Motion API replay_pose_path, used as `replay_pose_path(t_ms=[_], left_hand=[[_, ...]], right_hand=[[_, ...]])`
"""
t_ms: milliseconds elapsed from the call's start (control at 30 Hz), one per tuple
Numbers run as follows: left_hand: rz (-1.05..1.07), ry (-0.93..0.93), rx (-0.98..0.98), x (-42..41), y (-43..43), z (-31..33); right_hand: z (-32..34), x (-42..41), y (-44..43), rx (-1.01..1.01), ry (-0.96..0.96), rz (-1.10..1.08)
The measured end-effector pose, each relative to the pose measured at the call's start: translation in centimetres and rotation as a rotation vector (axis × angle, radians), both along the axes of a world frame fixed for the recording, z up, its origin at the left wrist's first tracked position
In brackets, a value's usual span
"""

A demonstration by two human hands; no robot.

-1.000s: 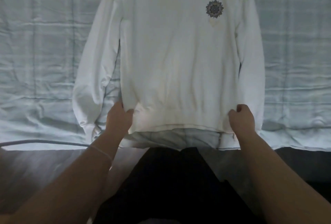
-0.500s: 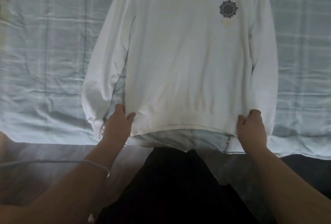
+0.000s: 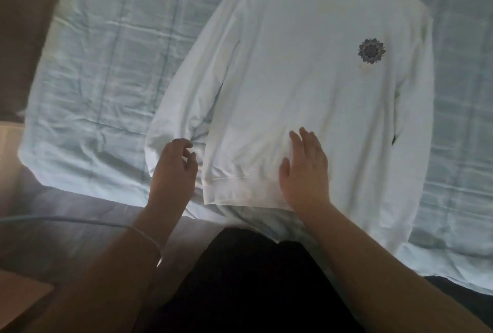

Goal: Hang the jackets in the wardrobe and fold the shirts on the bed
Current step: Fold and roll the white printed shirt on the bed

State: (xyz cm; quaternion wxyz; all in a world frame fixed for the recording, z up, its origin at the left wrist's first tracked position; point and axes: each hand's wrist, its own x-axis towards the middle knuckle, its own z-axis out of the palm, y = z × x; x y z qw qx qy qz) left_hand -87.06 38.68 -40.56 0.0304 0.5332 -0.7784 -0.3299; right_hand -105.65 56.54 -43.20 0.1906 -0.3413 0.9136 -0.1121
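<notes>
The shirt lies face up on the bed, collar away from the person, hem at the near edge. Taking the shirt as the landmark: the right hand lies flat on its lower front just above the hem, fingers straight and together, pressing cloth and gripping nothing. The left hand is just beside the hem's left corner, at the cuff end of the left sleeve. Its fingers are loosely curled; in this dim, soft view they seem to brush the sleeve rather than pinch it, so I judge that hand empty.

The step looks like smoothing before the first fold, and 3 things could spoil it.

1. The hem sits right at the bed's edge. A pull toward the body could drag the shirt off the mattress.
2. The left sleeve bows away from the body panel with a wrinkled bulge near the cuff. Folding it inward as it lies could trap creases.
3. The right sleeve runs past the hem toward the edge. If only 1 side is squared up, the fold will likely come out lopsided.

A cable crosses below the shirt, near the left wrist, and a quick reach could snag it.
</notes>
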Motion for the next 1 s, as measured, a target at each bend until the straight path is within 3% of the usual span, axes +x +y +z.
replay_pose_path(t_ms=[167, 267, 333, 467, 633, 733, 867, 1000], left_hand=[[0.207, -0.169, -0.116, 4.0, -1.8, 0.2], [0.351, -0.264, 0.030, 6.8, -3.0, -1.7], [0.359, -0.218, 0.159, 8.5, -3.7, -3.2], [0.302, -0.126, 0.390, 10.4, -5.7, -4.5], [-0.136, -0.190, 0.552, 10.4, -7.5, -5.0], [-0.144, -0.011, 0.587, 10.2, -9.2, -4.4], [0.102, 0.293, 0.820, 10.6, -13.9, -1.1], [0.064, 0.371, 0.696, 11.8, -20.0, 3.0]], right_hand=[[0.2, 2.3, -6.1, -0.034, -0.062, 0.204], [-0.3, 4.5, -9.1, -0.033, -0.069, 0.356], [-0.8, 6.7, -11.2, -0.040, -0.072, 0.454], [-2.2, 10.9, -15.0, -0.044, -0.072, 0.579], [-3.7, 14.3, -17.8, 0.070, -0.063, 0.600], [-3.4, 15.4, -18.4, 0.105, -0.097, 0.517], [-0.5, 16.4, -20.1, 0.031, -0.141, 0.360], [2.7, 17.8, -24.8, -0.052, -0.138, 0.329]])
